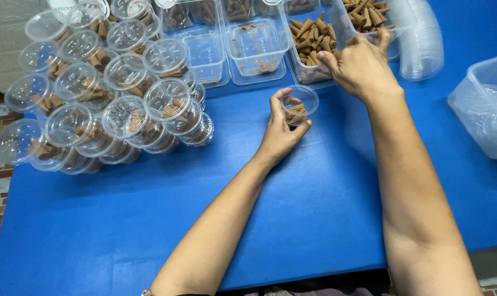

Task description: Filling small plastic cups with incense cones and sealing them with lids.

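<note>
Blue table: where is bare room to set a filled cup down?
The blue table is bare in front of the lidded cup pile and between the forearms. It is crowded at the back, by the cone trays and both hands.

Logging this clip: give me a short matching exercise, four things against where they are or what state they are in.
Things:
1. left hand
2. right hand
3. lidded cups
4. stack of clear lids

Places or states:
A. piled at the table's left side
B. holds a small open cup with a few brown cones
C. reaching into a tray of brown cones
D. lying at the far right, beyond the trays

Pairs: 1-B, 2-C, 3-A, 4-D
</note>
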